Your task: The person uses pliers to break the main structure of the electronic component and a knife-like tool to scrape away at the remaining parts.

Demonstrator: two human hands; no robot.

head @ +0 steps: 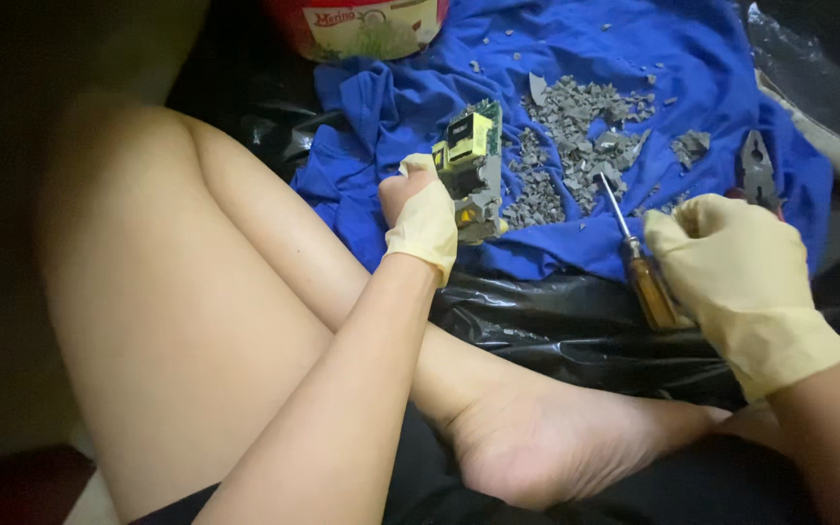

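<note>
Two gloved hands — left hand (427,219) gripping circuit board (471,165), right hand (736,267) gripping screwdriver (637,255).

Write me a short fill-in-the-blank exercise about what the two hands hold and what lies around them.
1. The left hand holds a ____ board.
2. The right hand grips a screwdriver by its ____ handle.
3. Grey fragments lie scattered on a ____ cloth.
4. Both hands wear pale ____.

Missing words: circuit; amber; blue; gloves

cloth (595,49): blue fabric, matt | sheet (576,331): black plastic, glossy | screwdriver (639,262): metal shaft, glossy amber handle | gloves (746,282): matt latex
</note>
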